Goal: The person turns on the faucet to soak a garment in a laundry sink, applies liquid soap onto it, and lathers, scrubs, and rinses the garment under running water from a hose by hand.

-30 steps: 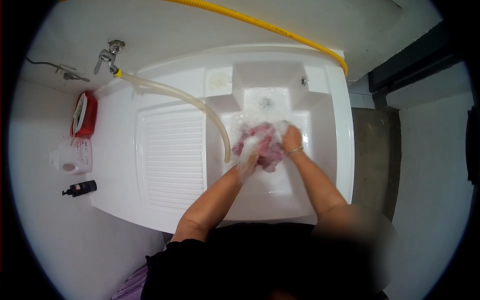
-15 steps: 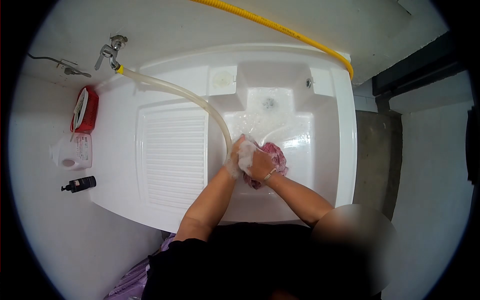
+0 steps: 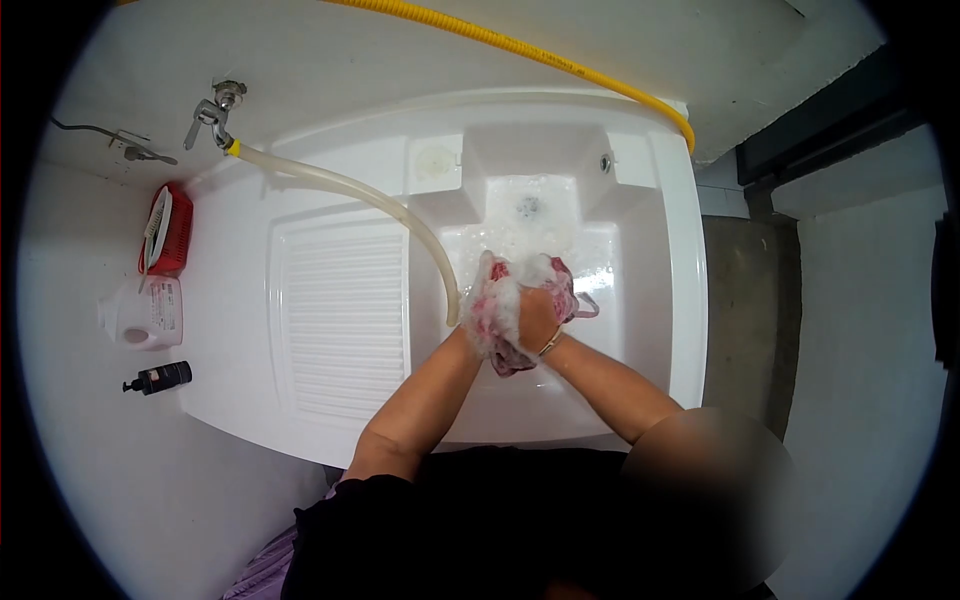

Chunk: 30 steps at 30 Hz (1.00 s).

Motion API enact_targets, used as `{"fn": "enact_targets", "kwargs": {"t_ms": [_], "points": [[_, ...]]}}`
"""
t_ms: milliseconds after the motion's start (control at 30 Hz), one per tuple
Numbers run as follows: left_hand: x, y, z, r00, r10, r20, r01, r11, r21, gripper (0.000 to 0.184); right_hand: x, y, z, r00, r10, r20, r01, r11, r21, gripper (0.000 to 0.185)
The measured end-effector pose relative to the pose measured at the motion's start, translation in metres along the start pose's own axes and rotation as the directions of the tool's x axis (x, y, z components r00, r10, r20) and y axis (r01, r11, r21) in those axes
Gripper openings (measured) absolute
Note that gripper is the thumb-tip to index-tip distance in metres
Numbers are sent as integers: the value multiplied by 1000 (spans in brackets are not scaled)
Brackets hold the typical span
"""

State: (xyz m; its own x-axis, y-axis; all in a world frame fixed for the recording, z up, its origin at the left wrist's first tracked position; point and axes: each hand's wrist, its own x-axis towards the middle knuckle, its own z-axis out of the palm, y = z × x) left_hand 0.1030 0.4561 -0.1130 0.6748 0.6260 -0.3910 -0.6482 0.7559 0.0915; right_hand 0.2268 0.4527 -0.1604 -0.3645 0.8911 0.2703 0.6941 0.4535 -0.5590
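Observation:
Between my hands, over the sink basin [image 3: 640, 370], is a bunched, wet pink-red garment [image 3: 563, 285] covered in white suds. A thin pink strap or loop [image 3: 588, 306] sticks out on its right side, and a darker fold hangs toward me. My right hand [image 3: 538, 315], with a band at the wrist, is closed on the garment from the right. My left hand [image 3: 480, 318] grips it from the left, its fingers mostly hidden by foam and cloth.
A clear hose [image 3: 400, 213] runs from the wall tap [image 3: 210, 115] into the basin's left side. The ribbed washboard [image 3: 345, 310] lies left. Beyond it are a red basket [image 3: 175, 230], a pink-white jug [image 3: 150, 315] and a black pump bottle [image 3: 160, 377]. Foam surrounds the drain [image 3: 527, 207].
The garment has been lifted and gathered between my hands, with more suds and cloth now over my left hand. A strap has come into sight at the right. The view has shifted slightly.

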Motion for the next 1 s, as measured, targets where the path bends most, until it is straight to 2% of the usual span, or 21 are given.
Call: {"fn": "enact_targets", "kwargs": {"t_ms": [33,67,100,167,200,233,300,333,367,400,433,467,500,533,600,667,700,833,900,933,1000], "points": [[12,-9,-47,938,329,-112,-246,855,457,29,-1,9,-2,999,-7,51,10,998,-63,10],[17,-16,-72,771,634,-54,-328,468,821,25,-2,20,-4,995,-10,103,23,992,-124,9],[14,-10,-51,769,637,-48,-332,463,822,25,-1,51,7,990,63,127,-44,988,-150,12],[-2,-1,7,904,276,-328,-130,905,404,39,12,61,-36,866,421,271,-271,848,-455,18],[-2,-1,-3,902,279,-329,-133,906,403,39,8,78,-38,846,494,200,-414,845,-338,30],[-2,-2,-27,915,319,-248,-61,717,695,38,10,87,-51,800,552,235,-511,832,-214,35],[-5,-9,-61,952,296,-74,48,94,994,37,6,84,-56,746,604,278,-606,790,-92,41],[-7,-12,-48,952,298,-68,43,89,995,37,1,78,-44,861,433,268,-427,900,-86,40],[-8,-22,-33,949,278,-148,50,332,942,39,-9,77,-30,934,246,259,-232,969,-83,40],[-9,-31,-13,945,239,-224,55,559,827,41,-42,128,48,835,298,463,-263,955,-140,33],[-3,-35,8,853,20,-521,218,894,391,45,-33,87,37,708,451,543,-447,882,-150,28],[-3,-36,1,855,20,-517,216,894,392,45,-34,55,34,686,554,472,-610,791,-41,24],[-5,-36,-14,900,-2,-435,121,962,245,51,-48,59,67,816,471,334,-487,872,-40,23],[-6,-34,-30,937,-8,-348,39,996,83,57,-38,34,51,818,471,329,-487,872,-37,23],[-12,-35,-49,958,57,-282,-45,998,49,55,-14,-38,-13,914,234,332,-274,959,78,22],[-21,-35,-58,956,292,-6,-280,921,270,41,-20,-53,-5,928,224,299,-253,966,61,22],[-17,-34,-63,957,260,-130,-198,910,365,37,-20,-55,-5,945,200,260,-218,975,40,23],[7,-46,-61,945,286,-161,-235,933,274,33,9,-23,-18,938,99,333,-75,994,-84,24],[20,-43,-51,939,299,-173,-258,940,224,31,27,-11,-26,737,566,369,-586,808,-69,20],[18,-40,-54,939,298,-170,-256,939,228,31,18,-13,-20,739,567,365,-587,807,-67,20],[7,-33,-65,879,452,150,-426,605,672,35,-13,-23,1,989,148,25,-150,986,78,20]]}}
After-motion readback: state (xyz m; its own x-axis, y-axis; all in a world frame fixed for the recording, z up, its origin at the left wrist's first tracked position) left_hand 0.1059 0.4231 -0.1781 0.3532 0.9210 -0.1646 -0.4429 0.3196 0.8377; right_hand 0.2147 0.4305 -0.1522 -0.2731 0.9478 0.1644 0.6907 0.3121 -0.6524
